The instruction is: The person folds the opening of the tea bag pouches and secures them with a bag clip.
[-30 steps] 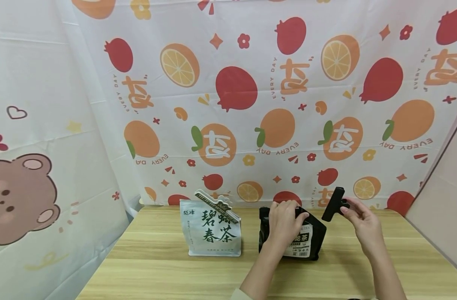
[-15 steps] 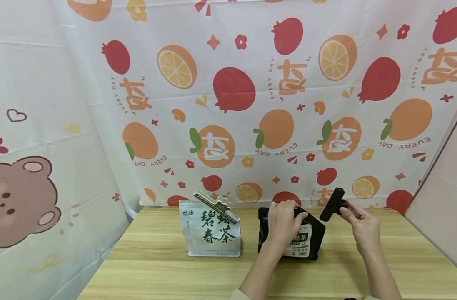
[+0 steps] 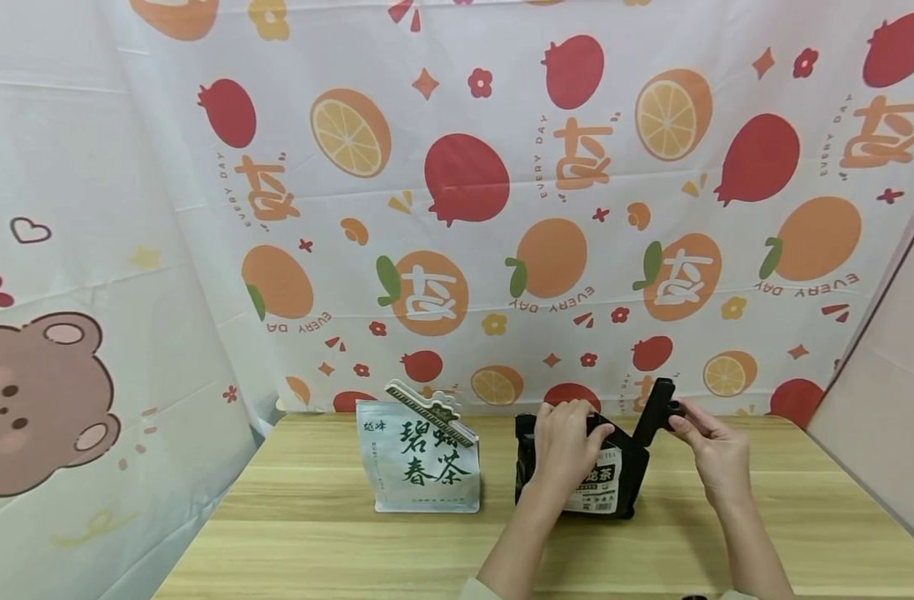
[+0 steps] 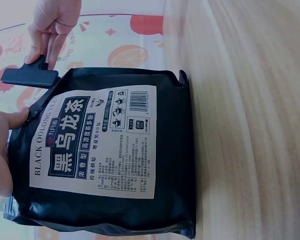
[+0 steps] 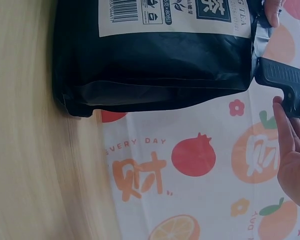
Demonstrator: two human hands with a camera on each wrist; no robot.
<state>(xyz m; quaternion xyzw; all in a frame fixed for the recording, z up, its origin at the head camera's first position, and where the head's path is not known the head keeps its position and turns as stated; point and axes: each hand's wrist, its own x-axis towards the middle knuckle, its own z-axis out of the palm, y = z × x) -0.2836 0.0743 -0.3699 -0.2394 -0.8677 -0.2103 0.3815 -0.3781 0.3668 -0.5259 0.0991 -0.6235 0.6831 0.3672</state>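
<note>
A black oolong tea bag (image 4: pixel 120 210) with a pale label stands on the wooden table. My left hand (image 3: pixel 566 442) grips its folded top, thumb on the near side. Between thumb and fingers, my right hand (image 3: pixel 719 450) pinches the handle of a black bag clip (image 3: pixel 654 410). In the right wrist view the clip's long bar (image 5: pixel 282 76) meets the bag's upper corner. The left wrist view shows the clip (image 4: pixel 31 76) tilted over that same top edge, right hand (image 4: pixel 52 25) behind it.
Left of the black bag stands a pale blue tea bag (image 3: pixel 419 467), its top held by a white clip (image 3: pixel 436 412) set at a slant. A fruit-patterned cloth (image 3: pixel 471 275) hangs behind the table (image 3: pixel 337 550).
My right hand has moved left with the black bag clip, bringing it from beside the bag to its upper right corner. The left hand keeps its grip on the bag's top.
</note>
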